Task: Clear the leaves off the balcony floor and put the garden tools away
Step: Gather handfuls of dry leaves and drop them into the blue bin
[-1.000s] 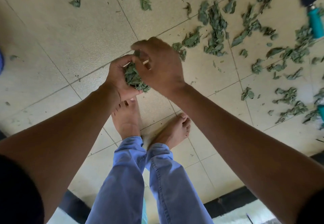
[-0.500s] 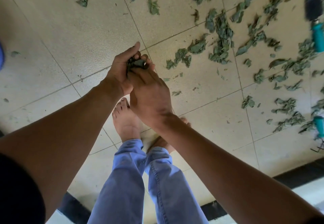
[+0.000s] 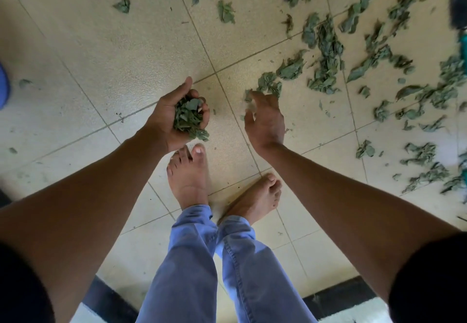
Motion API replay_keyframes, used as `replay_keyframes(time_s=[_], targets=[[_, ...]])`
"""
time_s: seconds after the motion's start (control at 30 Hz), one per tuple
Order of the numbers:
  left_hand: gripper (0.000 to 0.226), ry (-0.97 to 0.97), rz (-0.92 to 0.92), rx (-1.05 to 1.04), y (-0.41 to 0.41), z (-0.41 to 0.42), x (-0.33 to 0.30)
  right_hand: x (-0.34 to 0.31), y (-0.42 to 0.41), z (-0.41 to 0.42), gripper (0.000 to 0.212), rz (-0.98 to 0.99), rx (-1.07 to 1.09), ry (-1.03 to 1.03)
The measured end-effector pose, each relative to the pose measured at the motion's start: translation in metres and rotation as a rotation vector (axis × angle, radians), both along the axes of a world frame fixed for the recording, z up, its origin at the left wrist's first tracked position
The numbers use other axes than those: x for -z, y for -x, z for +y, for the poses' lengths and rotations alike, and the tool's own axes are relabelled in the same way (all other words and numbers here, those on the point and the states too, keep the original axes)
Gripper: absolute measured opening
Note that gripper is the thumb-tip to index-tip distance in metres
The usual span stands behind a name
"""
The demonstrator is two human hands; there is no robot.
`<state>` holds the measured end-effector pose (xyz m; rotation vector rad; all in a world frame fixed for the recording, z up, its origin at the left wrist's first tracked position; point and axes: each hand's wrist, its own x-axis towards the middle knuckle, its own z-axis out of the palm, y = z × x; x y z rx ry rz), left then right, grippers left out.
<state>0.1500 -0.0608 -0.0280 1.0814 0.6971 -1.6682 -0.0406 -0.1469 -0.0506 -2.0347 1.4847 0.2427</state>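
Note:
My left hand (image 3: pixel 171 118) is cupped palm-up around a bunch of green leaves (image 3: pixel 189 118), held above the tiled floor. My right hand (image 3: pixel 265 120) hovers to its right with fingers spread and relaxed, holding nothing, blurred by motion. Many loose leaves (image 3: pixel 326 62) lie scattered over the cream tiles to the upper right. A garden trowel with a dark blade and teal handle (image 3: pixel 458 12) lies at the right edge. A second teal tool (image 3: pixel 463 171) shows partly at the lower right edge.
My bare feet (image 3: pixel 189 173) stand on the tiles just below my hands, in blue trousers. A blue object (image 3: pixel 3 87) peeks in at the left edge. A black border strip (image 3: pixel 336 300) runs along the floor's near edge.
My right hand has lifted off the leaves in my left palm and moved away to the right. My left hand stays cupped around the bunch.

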Motion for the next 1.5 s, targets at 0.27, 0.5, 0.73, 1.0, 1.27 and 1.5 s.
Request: replay_keyframes(time_s=[0.27, 0.5, 0.73, 1.0, 1.27, 1.5], targets=[[0.04, -0.086, 0.049, -0.02, 0.008, -0.003, -0.005, 0.021, -0.009, -0.019, 0.016, 0.098, -0.053, -0.021], [0.041, -0.128, 0.011, -0.032, 0.022, -0.017, -0.021, -0.032, -0.007, -0.02, 0.007, -0.123, 0.281, -0.065], [0.039, -0.153, 0.025, -0.086, 0.022, -0.031, -0.071, -0.16, -0.041, 0.017, 0.004, -0.544, 0.124, -0.025], [0.038, -0.027, 0.032, -0.047, 0.015, -0.064, -0.144, -0.216, -0.024, -0.008, 0.024, -0.437, -0.032, 0.144], [0.042, 0.033, -0.011, -0.045, 0.028, -0.084, -0.078, -0.071, 0.04, -0.07, 0.025, -0.037, -0.184, 0.107], [0.036, -0.099, 0.069, -0.211, 0.06, -0.052, -0.019, 0.024, 0.037, -0.08, 0.041, 0.077, -0.139, -0.045]])
